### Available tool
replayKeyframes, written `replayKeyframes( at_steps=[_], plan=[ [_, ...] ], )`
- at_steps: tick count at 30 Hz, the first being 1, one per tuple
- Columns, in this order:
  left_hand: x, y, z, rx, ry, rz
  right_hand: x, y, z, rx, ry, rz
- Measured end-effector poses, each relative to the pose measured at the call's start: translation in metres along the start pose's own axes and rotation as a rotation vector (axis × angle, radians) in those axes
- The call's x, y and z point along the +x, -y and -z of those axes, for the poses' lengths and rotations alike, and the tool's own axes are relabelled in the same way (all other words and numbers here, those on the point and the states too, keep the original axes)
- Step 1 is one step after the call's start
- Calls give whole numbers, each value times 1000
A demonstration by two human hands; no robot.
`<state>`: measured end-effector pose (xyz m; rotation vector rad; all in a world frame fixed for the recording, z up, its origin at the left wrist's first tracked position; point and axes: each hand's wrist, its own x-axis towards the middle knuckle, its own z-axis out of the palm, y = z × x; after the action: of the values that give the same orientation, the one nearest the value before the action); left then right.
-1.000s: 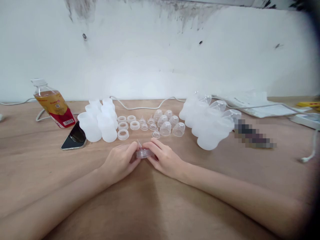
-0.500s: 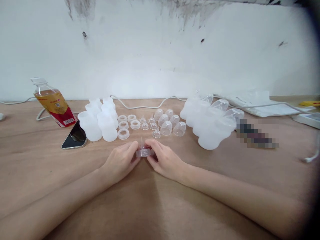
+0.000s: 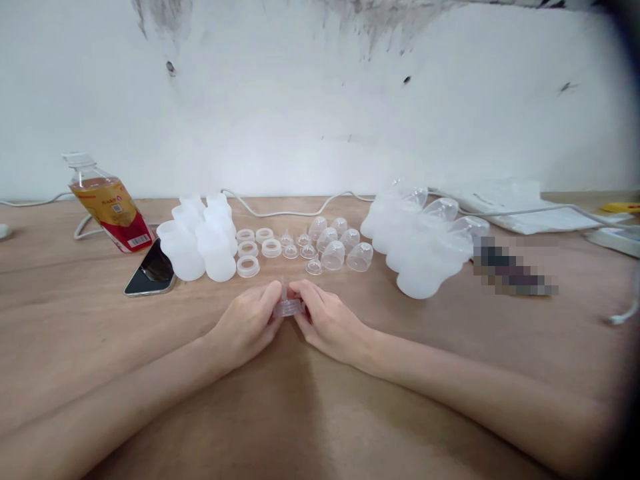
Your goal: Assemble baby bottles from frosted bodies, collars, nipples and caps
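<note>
Between my two hands is a clear screw ring (image 3: 287,308) with a bottle nipple (image 3: 284,292) standing up through it. My left hand (image 3: 253,313) closes on its left side, and my right hand (image 3: 325,315) closes on its right side. Fingers of both hands cover part of the nipple. Just beyond lie several loose screw rings (image 3: 248,267), several clear nipples (image 3: 314,267) and several clear dome caps (image 3: 333,255). White baby bottle bodies (image 3: 216,250) stand in rows at the left. Bottles with clear caps (image 3: 423,267) stand grouped at the right.
A drink bottle (image 3: 113,207) and a phone (image 3: 150,273) are at the left. A white cable (image 3: 280,215) runs along the wall. Plastic bags (image 3: 510,207) and a pixelated item (image 3: 515,270) lie at the right on the wooden table (image 3: 350,427).
Both hands stay on the ring and nipple, with the left fingers shifted slightly inward over the nipple. The other parts have not moved on the table.
</note>
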<state>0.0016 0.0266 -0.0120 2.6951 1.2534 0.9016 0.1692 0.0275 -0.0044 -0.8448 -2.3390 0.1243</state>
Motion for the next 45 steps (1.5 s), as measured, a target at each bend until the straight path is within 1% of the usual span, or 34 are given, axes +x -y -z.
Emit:
replayKeyframes(
  at_steps=[9,12,15,18,21,23,25,29,31,33,38,42,45],
  plan=[
    [0,5,-3,34,-14,36,1,-4,0,-70,110,-13],
    [1,3,-1,46,-15,22,2,-3,1,-76,143,-23],
    [2,1,0,43,-19,-3,2,-1,1,-40,140,-34],
    [1,1,-2,33,-28,-14,2,0,0,-5,124,-45],
    [-1,4,-2,17,-35,3,1,-3,0,2,98,-47],
    [-1,6,0,4,-44,21,0,-7,2,4,65,-5],
    [0,7,4,-32,-41,18,0,-10,5,-5,32,80],
    [1,3,16,-173,9,-80,0,-12,12,-116,-48,223],
    [0,0,19,-186,0,-142,-1,-10,13,-175,-97,260],
    [-1,-1,19,-163,-34,-190,-1,-6,12,-208,-134,291],
    [-3,-3,16,-96,-119,-240,-1,0,9,-258,-201,297],
    [-2,-5,15,-55,-169,-265,0,3,10,-282,-218,278],
    [-1,-6,15,-12,-180,-281,1,3,9,-277,-216,274]
  ],
)
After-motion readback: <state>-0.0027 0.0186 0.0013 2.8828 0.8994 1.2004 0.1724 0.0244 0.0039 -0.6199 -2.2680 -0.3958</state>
